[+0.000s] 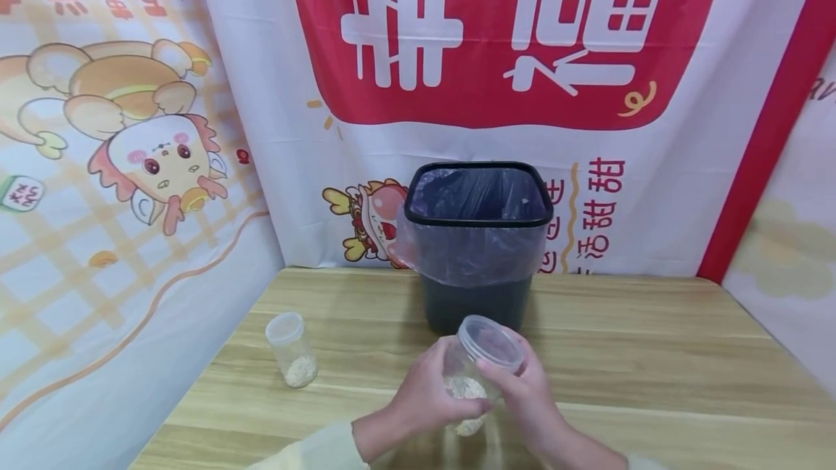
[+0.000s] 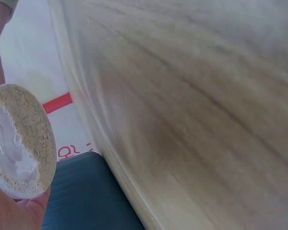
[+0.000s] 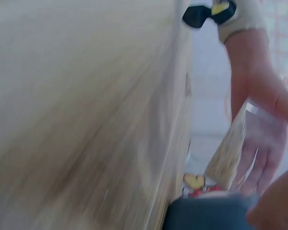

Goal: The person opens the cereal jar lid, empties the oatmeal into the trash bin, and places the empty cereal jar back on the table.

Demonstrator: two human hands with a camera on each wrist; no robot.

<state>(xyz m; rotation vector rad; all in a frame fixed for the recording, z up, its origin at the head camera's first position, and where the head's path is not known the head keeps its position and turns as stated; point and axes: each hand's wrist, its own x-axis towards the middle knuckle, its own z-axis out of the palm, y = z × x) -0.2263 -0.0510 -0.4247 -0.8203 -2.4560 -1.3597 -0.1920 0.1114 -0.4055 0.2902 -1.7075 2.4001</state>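
A clear plastic jar (image 1: 465, 387) with a translucent screw lid (image 1: 491, 343) is held tilted above the table, in front of the bin. Pale flakes, like oats (image 2: 32, 129), lie to one side inside it; the left wrist view shows them through its base. My left hand (image 1: 427, 389) grips the jar's body from the left, thumb across its front. Curled round the lid end is my right hand (image 1: 530, 394), its thumb at the lid's rim. Some of the right fingers are hidden behind the jar.
A second clear jar (image 1: 292, 354), smaller in view and with pale flakes at its bottom, stands on the wooden table (image 1: 627, 354) at the left. Behind my hands is a dark bin (image 1: 477, 303) lined with a plastic bag. Printed cloths (image 1: 261, 93) hang around the table.
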